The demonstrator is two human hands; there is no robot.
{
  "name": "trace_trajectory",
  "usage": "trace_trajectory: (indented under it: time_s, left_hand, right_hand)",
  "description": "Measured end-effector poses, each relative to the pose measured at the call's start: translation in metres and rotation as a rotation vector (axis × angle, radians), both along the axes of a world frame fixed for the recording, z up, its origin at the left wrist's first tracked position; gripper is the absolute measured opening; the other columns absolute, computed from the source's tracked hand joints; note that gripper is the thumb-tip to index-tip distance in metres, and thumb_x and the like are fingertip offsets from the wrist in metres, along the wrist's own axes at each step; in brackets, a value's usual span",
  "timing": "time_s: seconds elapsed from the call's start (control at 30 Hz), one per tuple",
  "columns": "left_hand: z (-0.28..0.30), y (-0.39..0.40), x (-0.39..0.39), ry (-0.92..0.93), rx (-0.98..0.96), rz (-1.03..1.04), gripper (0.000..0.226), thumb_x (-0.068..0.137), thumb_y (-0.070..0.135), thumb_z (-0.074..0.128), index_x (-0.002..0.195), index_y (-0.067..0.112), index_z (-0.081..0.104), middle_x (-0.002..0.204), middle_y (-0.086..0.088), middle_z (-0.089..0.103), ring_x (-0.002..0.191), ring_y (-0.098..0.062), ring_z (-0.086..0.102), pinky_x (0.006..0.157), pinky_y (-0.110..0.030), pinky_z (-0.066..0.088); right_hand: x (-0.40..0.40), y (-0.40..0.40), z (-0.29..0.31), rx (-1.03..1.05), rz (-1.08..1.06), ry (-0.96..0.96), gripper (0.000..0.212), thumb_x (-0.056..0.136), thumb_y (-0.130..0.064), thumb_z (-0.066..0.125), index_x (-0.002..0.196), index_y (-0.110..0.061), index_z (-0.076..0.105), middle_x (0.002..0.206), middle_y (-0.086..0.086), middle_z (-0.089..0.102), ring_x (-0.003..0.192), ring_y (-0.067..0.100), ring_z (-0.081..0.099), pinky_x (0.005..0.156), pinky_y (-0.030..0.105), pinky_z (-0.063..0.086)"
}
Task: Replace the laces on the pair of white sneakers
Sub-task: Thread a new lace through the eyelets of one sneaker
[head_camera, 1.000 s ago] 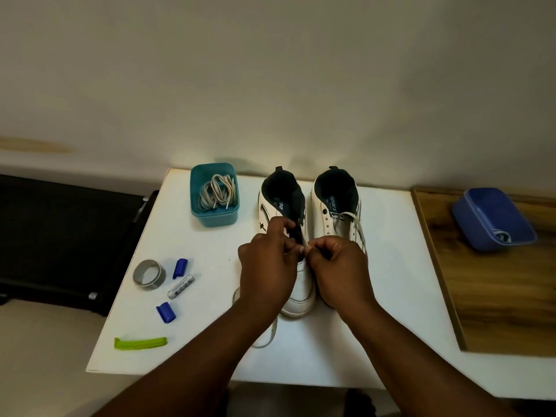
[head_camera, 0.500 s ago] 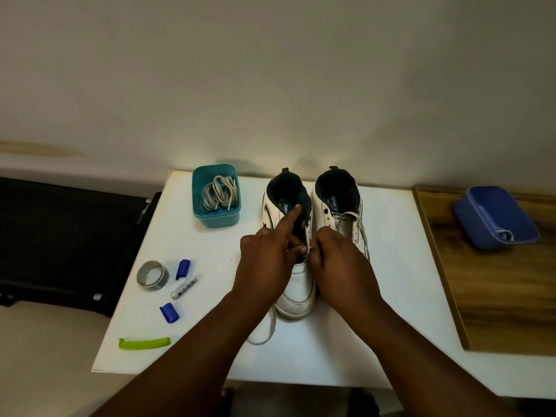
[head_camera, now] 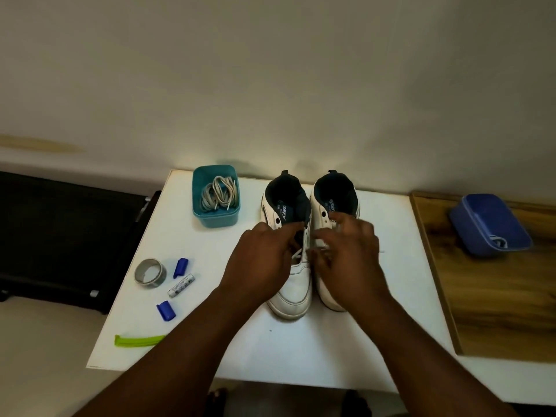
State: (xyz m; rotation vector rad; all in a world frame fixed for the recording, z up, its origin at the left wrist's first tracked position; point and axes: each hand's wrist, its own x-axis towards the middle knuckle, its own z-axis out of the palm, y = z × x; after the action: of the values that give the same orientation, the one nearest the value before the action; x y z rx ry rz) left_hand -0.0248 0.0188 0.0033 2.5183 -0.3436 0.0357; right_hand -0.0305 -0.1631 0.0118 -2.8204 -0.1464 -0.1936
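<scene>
On a smooth white table, two white leather-look sneakers stand side by side, toes toward the viewer, with dark padded collars. The left hand rests over the left sneaker, fingers curled at its eyelet row beside a thin white lace; whether it pinches the lace I cannot tell. The right hand, motion-blurred, covers the right sneaker, its grip unreadable. At ten o'clock from the shoes, a teal plastic tub holds coiled grey laces. At three o'clock, a blue tray sits on a wood-grain board.
</scene>
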Motion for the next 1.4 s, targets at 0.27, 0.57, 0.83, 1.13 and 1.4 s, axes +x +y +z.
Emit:
trace_trajectory:
  time_s: [0.27,0.57,0.83,1.13,1.4]
  left_hand:
    - [-0.002,0.008,-0.001,0.012,0.055,-0.018,0.057,0.090,0.019,0.048,0.143,0.037,0.045,0.104,-0.006,0.070,0.096,-0.029,0.057,0.079,-0.040,0.051]
    - [0.001,0.003,-0.007,-0.114,0.096,-0.034,0.049,0.091,0.044,0.060,0.138,0.034,0.047,0.108,0.004,0.071,0.096,-0.025,0.061,0.079,-0.038,0.051]
    - [0.002,0.004,-0.003,0.071,-0.303,0.124,0.075,0.083,0.026,0.080,0.145,0.036,0.040,0.127,0.017,0.056,0.098,-0.004,0.060,0.081,-0.014,0.043]
    - [0.016,-0.004,-0.012,0.131,-0.480,-0.180,0.052,0.093,0.014,0.047,0.142,0.028,0.055,0.126,0.011,0.062,0.092,-0.001,0.060,0.081,-0.023,0.051]
    - [0.024,0.001,-0.025,0.398,-0.419,-0.284,0.051,0.100,0.064,0.043,0.081,0.028,0.074,0.071,0.004,0.066,0.070,-0.011,0.064,0.074,-0.035,0.053]
  right_hand:
    - [0.018,-0.045,0.023,0.356,-0.375,-0.313,0.008,0.094,-0.030,0.068,0.098,-0.029,0.076,0.128,0.004,0.063,0.120,0.028,0.056,0.097,0.039,0.045]
    - [0.019,-0.047,0.017,0.631,-0.643,-0.289,0.037,0.087,-0.041,0.074,0.122,-0.039,0.065,0.137,0.007,0.051,0.123,0.026,0.053,0.107,0.044,0.046]
    - [-0.009,0.010,0.003,-0.168,0.028,0.096,0.016,0.081,-0.031,0.078,0.095,-0.039,0.079,0.144,0.003,0.051,0.139,0.032,0.028,0.110,0.051,0.025]
    - [-0.006,-0.013,0.063,-0.133,-0.103,-0.195,0.014,0.092,-0.023,0.067,0.106,-0.026,0.067,0.150,0.011,0.043,0.145,0.038,0.029,0.112,0.058,0.024]
    - [-0.001,-0.029,0.088,0.705,-0.270,-0.489,0.031,0.110,-0.040,0.043,0.117,-0.021,0.066,0.102,-0.003,0.057,0.084,0.010,0.056,0.077,0.038,0.050]
